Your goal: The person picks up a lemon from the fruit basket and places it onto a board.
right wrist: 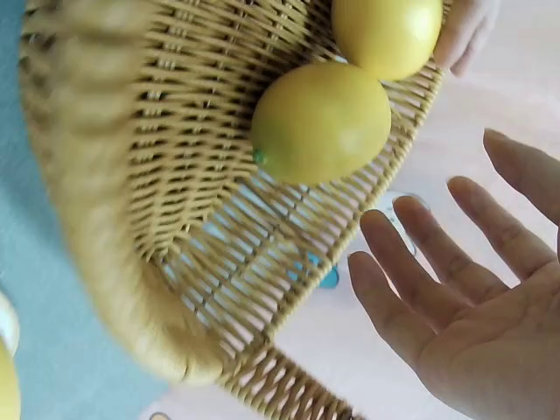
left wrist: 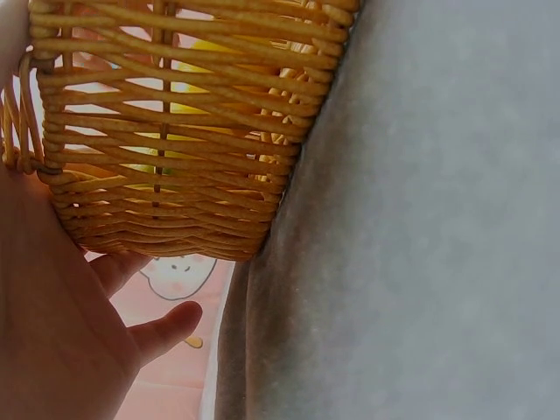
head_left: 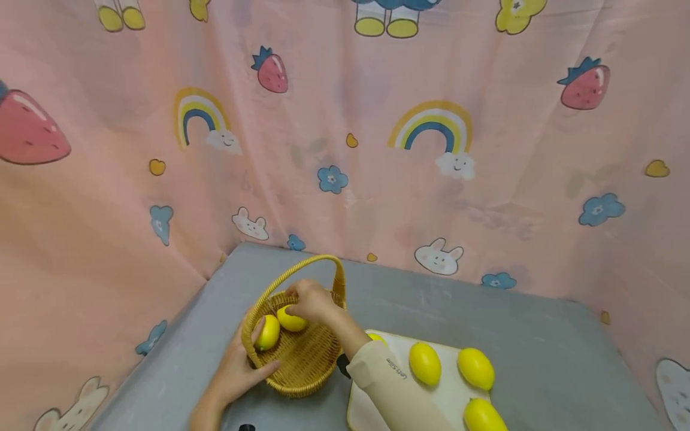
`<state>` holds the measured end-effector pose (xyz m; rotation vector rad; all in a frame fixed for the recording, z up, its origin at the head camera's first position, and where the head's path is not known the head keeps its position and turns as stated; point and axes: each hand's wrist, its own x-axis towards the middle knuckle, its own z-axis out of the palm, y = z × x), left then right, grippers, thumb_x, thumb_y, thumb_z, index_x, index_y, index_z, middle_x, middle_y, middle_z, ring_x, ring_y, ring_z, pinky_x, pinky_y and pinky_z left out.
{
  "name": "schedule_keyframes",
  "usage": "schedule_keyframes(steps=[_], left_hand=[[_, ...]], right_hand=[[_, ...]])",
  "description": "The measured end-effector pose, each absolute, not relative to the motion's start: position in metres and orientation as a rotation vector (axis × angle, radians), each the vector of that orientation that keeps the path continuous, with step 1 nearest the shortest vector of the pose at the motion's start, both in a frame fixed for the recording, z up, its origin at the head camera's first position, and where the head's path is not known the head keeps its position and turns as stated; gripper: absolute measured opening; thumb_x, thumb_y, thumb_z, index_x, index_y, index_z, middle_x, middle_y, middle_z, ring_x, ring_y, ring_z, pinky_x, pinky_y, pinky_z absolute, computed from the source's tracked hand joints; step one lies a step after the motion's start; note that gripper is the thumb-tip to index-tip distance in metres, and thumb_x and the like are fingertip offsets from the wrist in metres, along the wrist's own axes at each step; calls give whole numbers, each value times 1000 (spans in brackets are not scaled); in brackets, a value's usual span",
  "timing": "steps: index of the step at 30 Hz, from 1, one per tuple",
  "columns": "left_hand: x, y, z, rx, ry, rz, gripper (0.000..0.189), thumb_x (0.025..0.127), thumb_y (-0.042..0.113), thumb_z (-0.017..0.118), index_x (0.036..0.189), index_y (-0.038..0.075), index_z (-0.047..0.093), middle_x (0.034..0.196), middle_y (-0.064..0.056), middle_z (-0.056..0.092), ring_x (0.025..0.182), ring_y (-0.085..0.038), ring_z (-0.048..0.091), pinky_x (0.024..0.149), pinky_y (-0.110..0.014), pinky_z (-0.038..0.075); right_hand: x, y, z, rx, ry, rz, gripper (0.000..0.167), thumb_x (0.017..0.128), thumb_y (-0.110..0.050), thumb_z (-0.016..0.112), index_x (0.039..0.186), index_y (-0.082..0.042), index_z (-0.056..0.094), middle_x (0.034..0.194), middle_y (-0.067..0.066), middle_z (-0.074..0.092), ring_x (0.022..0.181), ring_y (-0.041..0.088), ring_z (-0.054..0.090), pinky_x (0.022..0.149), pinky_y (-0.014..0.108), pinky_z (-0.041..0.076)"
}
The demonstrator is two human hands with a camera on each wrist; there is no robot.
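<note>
Pink printed cloth [head_left: 345, 197] hung behind the grey counter [head_left: 539, 347]. At near right lay a pale tray [head_left: 453, 388] bearing four lemons [head_left: 426, 363]; a beige sleeve [head_left: 396, 389] crossed it, hiding most of one. Just left of the tray stood a wicker basket [head_left: 304, 359], its tall handle [head_left: 286, 275] arching over the opening. Inside, toward the left, were two lemons, the left one [head_left: 268, 335] beside the right one [head_left: 293, 319].

The left hand [head_left: 234, 368] gripped the basket's left rim, thumb at the near edge. The right hand [head_left: 312, 301] hung over the far part, covering some of the right lemon. From the head its fingers were mostly hidden; the right wrist view showed them spread wide, palm bare, holding nothing. The left wrist view alone showed the outer weave up close, yellow glimpsed through its gaps.
</note>
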<state>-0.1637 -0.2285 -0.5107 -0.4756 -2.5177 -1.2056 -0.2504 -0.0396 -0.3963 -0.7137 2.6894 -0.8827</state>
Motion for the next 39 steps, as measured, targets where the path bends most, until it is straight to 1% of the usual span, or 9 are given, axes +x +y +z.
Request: schedule_keyframes(steps=[4,10,16,21,25,30,33,36,39], left_hand=[[-167,-221,-515,-511,-2509,-1249,89,79,23,85,148,-8,39,162,-25,11,143,-46,22,108,-63,25],[-168,-216,-521,-544,-2483,-1288,92,77,24,86,148,-10,38,160,-30,10,142,-50,20,105,-69,24],[-167,-218,-520,-545,-2468,-1294,91,77,24,87,147,-10,39,162,-28,9,142,-50,20,104,-70,25],[-165,-220,-518,-523,-2479,-1261,90,77,23,87,147,-9,40,162,-26,11,142,-48,22,108,-63,25],[-164,-222,-516,-497,-2493,-1235,90,76,22,87,147,-8,41,162,-24,12,143,-46,22,111,-54,23],[-164,-226,-514,-476,-2492,-1247,91,77,22,87,147,-9,39,161,-29,12,142,-50,20,111,-56,21],[-163,-229,-514,-463,-2498,-1258,92,77,25,87,148,-9,38,160,-31,11,142,-50,19,115,-35,15],[-163,-230,-514,-457,-2507,-1257,93,78,26,86,149,-8,37,160,-31,11,143,-49,19,109,-14,8],[-163,-230,-514,-443,-2516,-1256,92,78,25,86,149,-8,37,160,-30,11,143,-48,19,112,-19,10]], right_hand=[[-254,-40,-405,-709,2678,-808,37,92,-11,72,128,-4,66,129,9,64,119,26,59,92,38,52],[-256,-36,-415,-786,2590,-699,46,88,-6,75,133,-4,63,135,11,60,126,27,54,98,38,48],[-253,-37,-420,-884,2540,-494,57,87,-11,78,140,-9,57,139,6,55,128,20,51,101,31,45],[-251,-35,-422,-920,2435,-552,32,87,5,71,118,-3,70,108,5,70,93,12,63,77,23,51],[-253,-32,-423,-959,2374,-642,21,85,13,68,100,0,74,87,5,70,70,10,61,64,21,50],[-250,-31,-423,-937,2548,-514,26,84,1,76,109,-8,74,107,3,68,96,17,63,81,32,53],[-245,-30,-423,-858,2713,-327,36,85,-3,77,119,-13,72,121,5,60,112,23,56,87,38,51],[-245,-28,-425,-834,2759,-257,35,87,-1,74,120,-13,71,119,5,60,110,24,56,80,35,52],[-249,-25,-426,-874,2697,-331,26,88,4,69,107,-13,76,107,-1,67,105,20,61,95,42,48]])
